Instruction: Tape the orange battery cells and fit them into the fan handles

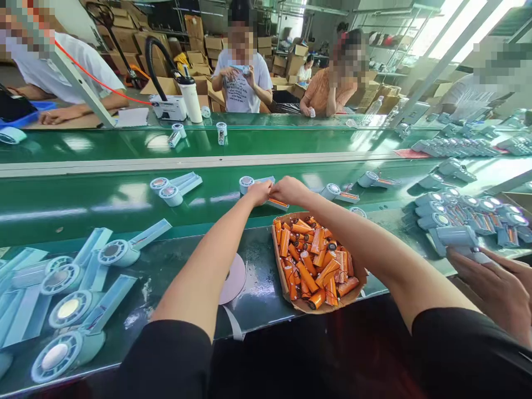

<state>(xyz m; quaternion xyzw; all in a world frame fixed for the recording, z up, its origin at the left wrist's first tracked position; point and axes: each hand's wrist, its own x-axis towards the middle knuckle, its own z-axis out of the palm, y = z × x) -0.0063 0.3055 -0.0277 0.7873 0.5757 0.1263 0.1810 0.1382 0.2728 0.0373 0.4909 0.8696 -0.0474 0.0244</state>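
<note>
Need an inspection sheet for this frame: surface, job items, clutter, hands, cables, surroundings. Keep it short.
Surface: green conveyor belt, glossy, with a dark bench edge in front.
Job's things: pale blue fan unit under both hands; cardboard tray of orange battery cells just below.
Clutter: more fan units lower left; tape roll beside the tray.
Grippers: left hand and right hand meet at the fan unit; grip unclear.
Cables: red cable at far side.
Surroundings: seated people opposite, another person's hand at right, stacked cartons.

Bare green conveyor belt point(75, 202) lies open left of the hands. A cardboard tray of orange cylindrical batteries point(316, 263) blocks the near right
</note>
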